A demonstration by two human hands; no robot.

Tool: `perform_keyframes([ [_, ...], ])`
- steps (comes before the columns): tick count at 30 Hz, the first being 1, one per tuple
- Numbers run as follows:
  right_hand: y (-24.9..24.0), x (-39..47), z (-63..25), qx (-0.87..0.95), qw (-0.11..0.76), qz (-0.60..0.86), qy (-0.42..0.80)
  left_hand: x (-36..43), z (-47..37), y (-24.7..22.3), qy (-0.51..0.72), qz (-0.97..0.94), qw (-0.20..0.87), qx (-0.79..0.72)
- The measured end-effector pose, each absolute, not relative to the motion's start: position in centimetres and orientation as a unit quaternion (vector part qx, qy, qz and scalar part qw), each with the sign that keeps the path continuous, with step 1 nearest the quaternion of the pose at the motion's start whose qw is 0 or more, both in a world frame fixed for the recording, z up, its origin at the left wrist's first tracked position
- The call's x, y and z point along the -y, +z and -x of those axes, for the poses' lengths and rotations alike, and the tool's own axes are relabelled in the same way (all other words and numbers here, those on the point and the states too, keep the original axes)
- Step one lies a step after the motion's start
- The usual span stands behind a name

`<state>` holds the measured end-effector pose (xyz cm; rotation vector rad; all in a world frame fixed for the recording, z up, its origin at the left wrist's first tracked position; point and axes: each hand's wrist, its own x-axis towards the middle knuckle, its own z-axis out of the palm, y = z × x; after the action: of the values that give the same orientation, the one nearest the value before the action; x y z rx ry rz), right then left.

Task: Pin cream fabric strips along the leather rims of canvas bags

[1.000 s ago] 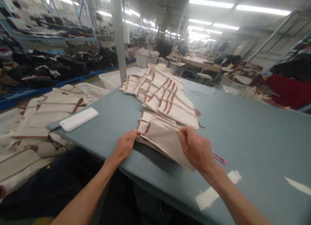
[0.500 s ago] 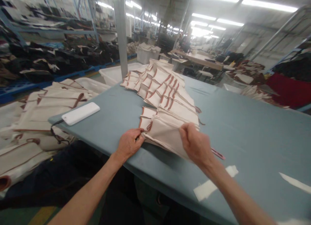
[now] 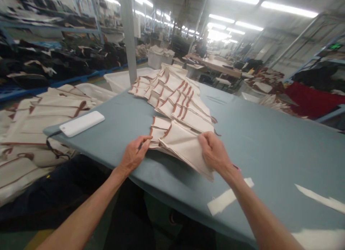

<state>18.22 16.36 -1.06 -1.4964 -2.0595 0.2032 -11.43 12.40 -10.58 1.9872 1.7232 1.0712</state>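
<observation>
A cream fabric piece with brown trim lies at the table's near edge, its front corner overhanging. My right hand is closed on the right side of this piece, thumb and fingers pinching it. Under it, a second cream piece shows its brown-edged left end. My left hand is closed in a pinch at that left end; a small dark spot shows between its fingers, too unclear to name. Behind them spreads an overlapping pile of similar brown-trimmed pieces. Partly hidden by my right wrist is a small pink tool.
The blue-green table carries a white power bank with a dark cable at left. Pale scraps lie at right. Bins of cream pieces stand left of the table, beside a metal post. A red cloth hangs at far right.
My left hand has slipped off the upper piece's corner and shifted left to the lower piece's edge. The upper piece looks straighter and slightly raised in my right hand. The view has turned slightly right.
</observation>
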Motion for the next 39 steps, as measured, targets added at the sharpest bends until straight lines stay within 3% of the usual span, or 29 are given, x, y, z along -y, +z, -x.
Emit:
perform_keyframes([
  [8, 3.7, -16.9, -16.4, 0.823, 0.247, 0.511, 0.027, -10.4, 9.8, -8.9, 0.422, -0.677, 0.022, -0.602],
  [11, 6.1, -16.9, -15.0, 0.847, 0.19, 0.496, -0.02, -8.2, 7.0, -7.6, 0.41, -0.717, -0.016, -0.563],
  [16, 7.8, -16.3, -11.9, 0.89, 0.029, 0.426, -0.161, -7.4, 1.2, -7.0, 0.299, -0.808, 0.001, -0.508],
  [20, 7.5, -16.8, -10.7, 0.913, -0.008, 0.366, -0.182, -8.9, -0.9, -8.2, 0.196, -0.791, 0.037, -0.578],
  [26, 8.6, -20.2, -10.5, 0.93, -0.047, 0.307, -0.199, -10.8, 0.7, -8.2, 0.121, -0.807, 0.122, -0.565],
  [33, 15.2, -22.8, -8.5, 0.885, 0.048, 0.371, -0.276, -11.6, 2.1, -9.0, 0.186, -0.756, 0.209, -0.591],
  [36, 16.5, -21.9, -8.7, 0.883, 0.14, 0.397, -0.207, -11.5, 2.2, -9.7, 0.245, -0.732, 0.267, -0.576],
  [39, 16.3, -19.2, -10.5, 0.867, 0.273, 0.413, -0.059, -11.5, 2.8, -10.2, 0.327, -0.694, 0.342, -0.543],
])
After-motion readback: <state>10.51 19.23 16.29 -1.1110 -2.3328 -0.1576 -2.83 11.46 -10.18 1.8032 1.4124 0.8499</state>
